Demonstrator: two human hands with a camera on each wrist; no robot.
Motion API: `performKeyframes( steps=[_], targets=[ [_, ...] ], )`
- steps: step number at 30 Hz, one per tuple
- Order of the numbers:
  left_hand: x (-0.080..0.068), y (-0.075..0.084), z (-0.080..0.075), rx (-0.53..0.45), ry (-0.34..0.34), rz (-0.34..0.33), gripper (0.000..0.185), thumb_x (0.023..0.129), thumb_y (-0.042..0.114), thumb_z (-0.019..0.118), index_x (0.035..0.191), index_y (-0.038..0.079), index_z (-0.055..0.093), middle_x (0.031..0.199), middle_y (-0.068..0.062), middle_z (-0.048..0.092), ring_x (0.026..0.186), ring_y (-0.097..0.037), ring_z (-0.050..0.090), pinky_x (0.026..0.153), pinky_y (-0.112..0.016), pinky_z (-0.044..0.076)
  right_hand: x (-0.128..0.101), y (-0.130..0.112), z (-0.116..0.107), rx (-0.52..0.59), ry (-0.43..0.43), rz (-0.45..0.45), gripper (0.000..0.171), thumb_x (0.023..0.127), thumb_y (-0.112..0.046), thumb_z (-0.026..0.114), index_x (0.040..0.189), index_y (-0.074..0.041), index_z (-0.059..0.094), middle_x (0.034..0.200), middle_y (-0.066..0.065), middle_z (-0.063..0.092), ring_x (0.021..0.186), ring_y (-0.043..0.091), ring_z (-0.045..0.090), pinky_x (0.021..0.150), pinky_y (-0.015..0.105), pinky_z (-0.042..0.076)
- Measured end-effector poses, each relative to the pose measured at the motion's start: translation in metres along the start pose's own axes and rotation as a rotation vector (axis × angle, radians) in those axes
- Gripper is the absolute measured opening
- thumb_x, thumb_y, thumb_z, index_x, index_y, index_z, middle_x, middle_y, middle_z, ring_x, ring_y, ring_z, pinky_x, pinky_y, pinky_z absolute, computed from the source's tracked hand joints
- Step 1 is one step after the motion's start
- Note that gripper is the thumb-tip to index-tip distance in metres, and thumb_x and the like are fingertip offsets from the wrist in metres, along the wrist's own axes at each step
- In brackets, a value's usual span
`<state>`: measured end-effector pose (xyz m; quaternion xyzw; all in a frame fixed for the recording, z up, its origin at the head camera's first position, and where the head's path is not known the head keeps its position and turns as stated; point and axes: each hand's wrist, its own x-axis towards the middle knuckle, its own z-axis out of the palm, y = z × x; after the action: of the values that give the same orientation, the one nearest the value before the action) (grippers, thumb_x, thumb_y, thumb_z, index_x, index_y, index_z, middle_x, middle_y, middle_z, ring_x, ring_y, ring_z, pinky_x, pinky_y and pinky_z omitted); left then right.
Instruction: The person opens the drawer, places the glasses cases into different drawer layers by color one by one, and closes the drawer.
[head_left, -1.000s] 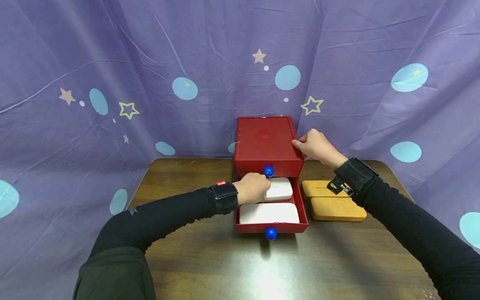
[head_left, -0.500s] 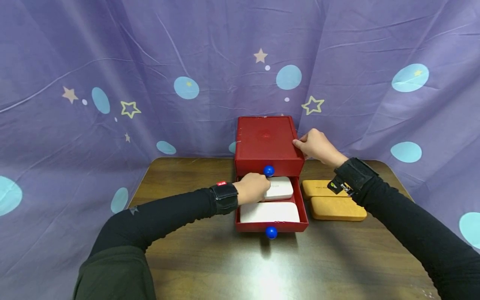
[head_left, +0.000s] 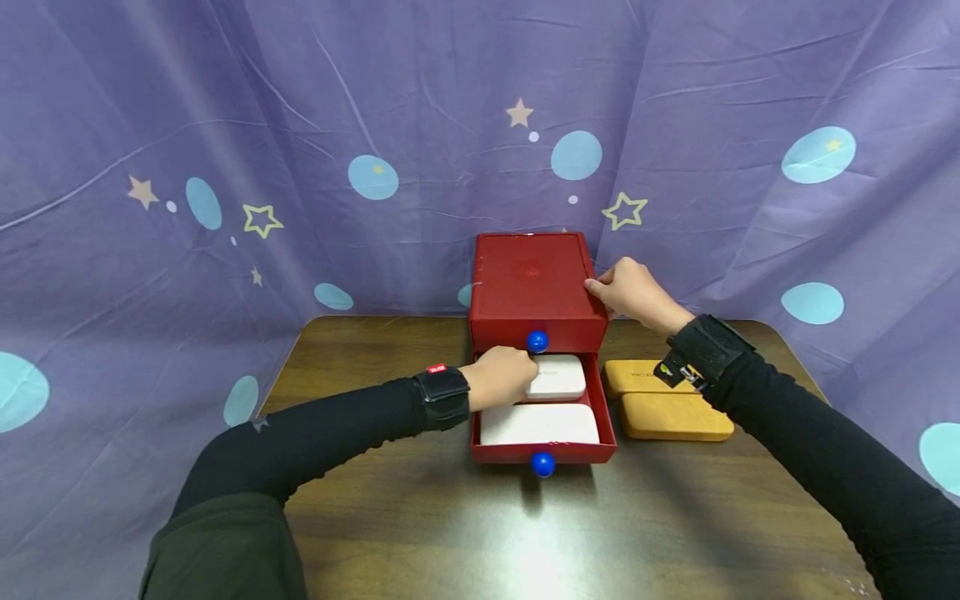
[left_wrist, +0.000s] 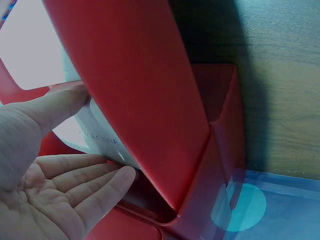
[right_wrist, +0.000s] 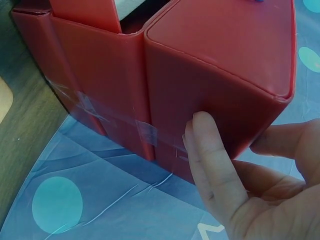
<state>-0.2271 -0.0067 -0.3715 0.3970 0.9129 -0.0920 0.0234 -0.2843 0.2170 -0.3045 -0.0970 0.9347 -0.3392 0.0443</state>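
Observation:
My left hand (head_left: pixel 500 377) reaches into the pulled-out lower drawer (head_left: pixel 607 425) of a red drawer box (head_left: pixel 532 271), at the left end of a small white case (head_left: pixel 558 377). In the left wrist view, its thumb and nearly straight fingers lie on either side of that case (left_wrist: pixel 92 130), which bears faint lettering. In front of it, a larger plain white case (head_left: pixel 538 425) lies lengthwise across the drawer. My right hand (head_left: pixel 632 292) holds the box's upper right edge, thumb on top. The right wrist view shows its fingers (right_wrist: pixel 212 150) against the side wall.
Right of the drawer, two yellow rounded cases (head_left: pixel 675 417) lie on the wooden table (head_left: pixel 420 517), partly beneath the right forearm. Blue ball knobs (head_left: pixel 542 465) stick out from both drawers. A purple patterned curtain (head_left: pixel 420 108) hangs right behind the table.
My left hand has drawn back slightly to the left, while the small white case stays in place. My right hand stays on the box.

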Motion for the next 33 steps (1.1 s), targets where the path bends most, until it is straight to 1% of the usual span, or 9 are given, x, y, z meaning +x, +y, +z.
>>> performKeyframes(
  steps=[5,9,15,18,20,22,25,30,33],
  targets=[
    [-0.009,0.000,-0.005,-0.004,0.049,0.020,0.009,0.094,0.015,0.069,0.091,0.008,0.075,0.086,-0.005,0.077,0.077,-0.016,0.071,0.071,-0.035,0.061,0.000,-0.001,-0.001,-0.004,-0.002,-0.006,0.039,0.105,-0.020,0.056,0.109,0.016,0.071,0.093,0.028,0.075,0.065,0.016,0.072,0.063,0.033,0.061],
    [-0.018,0.005,-0.016,-0.013,0.044,0.050,0.014,0.095,0.022,0.070,0.093,0.009,0.074,0.086,-0.004,0.076,0.076,-0.016,0.070,0.070,-0.034,0.060,0.000,-0.001,-0.002,0.001,0.000,-0.012,0.039,0.105,-0.021,0.056,0.109,0.015,0.071,0.092,0.027,0.075,0.066,0.018,0.073,0.062,0.031,0.061],
    [-0.030,0.020,-0.034,0.111,0.044,0.095,0.022,0.096,0.036,0.069,0.102,0.015,0.073,0.089,0.001,0.076,0.078,-0.013,0.071,0.063,-0.033,0.059,-0.001,0.001,-0.001,-0.001,0.007,-0.015,0.039,0.105,-0.021,0.056,0.106,0.014,0.073,0.089,0.026,0.075,0.064,0.016,0.072,0.060,0.029,0.060],
    [-0.035,0.028,-0.041,0.154,0.064,0.129,0.025,0.097,0.039,0.066,0.108,0.018,0.073,0.093,0.004,0.077,0.082,-0.011,0.072,0.065,-0.030,0.058,0.000,0.002,0.000,-0.003,0.011,-0.018,0.038,0.105,-0.021,0.056,0.105,0.014,0.073,0.088,0.025,0.075,0.062,0.014,0.071,0.059,0.028,0.059],
    [-0.039,0.033,-0.045,0.158,0.094,0.163,0.028,0.098,0.039,0.065,0.115,0.019,0.072,0.098,0.005,0.077,0.087,-0.011,0.072,0.070,-0.029,0.058,0.000,0.003,0.000,-0.001,0.014,-0.017,0.038,0.105,-0.021,0.056,0.105,0.014,0.073,0.087,0.025,0.075,0.061,0.014,0.070,0.058,0.027,0.059],
    [-0.043,0.036,-0.047,0.159,0.133,0.207,0.034,0.098,0.038,0.064,0.126,0.018,0.069,0.104,0.005,0.077,0.094,-0.010,0.072,0.080,-0.028,0.058,0.000,0.003,0.001,0.000,0.016,-0.017,0.038,0.104,-0.020,0.056,0.104,0.014,0.073,0.086,0.025,0.075,0.060,0.013,0.070,0.057,0.027,0.058],
    [-0.050,0.040,-0.046,0.168,0.207,0.278,0.041,0.099,0.037,0.062,0.134,0.017,0.064,0.113,0.004,0.076,0.100,-0.011,0.071,0.093,-0.030,0.054,0.000,0.002,0.001,-0.001,0.019,-0.018,0.038,0.104,-0.020,0.056,0.104,0.014,0.073,0.085,0.025,0.074,0.059,0.012,0.069,0.057,0.027,0.058],
    [-0.061,0.047,-0.036,0.238,0.356,0.386,0.033,0.098,0.033,0.061,0.126,0.017,0.066,0.119,0.004,0.073,0.106,-0.013,0.068,0.098,-0.033,0.052,0.000,0.001,0.000,-0.001,0.016,-0.010,0.038,0.104,-0.019,0.055,0.104,0.015,0.073,0.085,0.025,0.074,0.060,0.012,0.069,0.058,0.028,0.059],
    [-0.067,0.052,-0.028,0.290,0.407,0.438,0.031,0.098,0.034,0.060,0.124,0.019,0.065,0.118,0.004,0.070,0.112,-0.014,0.066,0.100,-0.034,0.050,0.000,0.001,0.001,0.005,0.012,-0.008,0.038,0.104,-0.019,0.055,0.105,0.015,0.072,0.087,0.026,0.074,0.061,0.012,0.070,0.058,0.028,0.059]
  ],
)
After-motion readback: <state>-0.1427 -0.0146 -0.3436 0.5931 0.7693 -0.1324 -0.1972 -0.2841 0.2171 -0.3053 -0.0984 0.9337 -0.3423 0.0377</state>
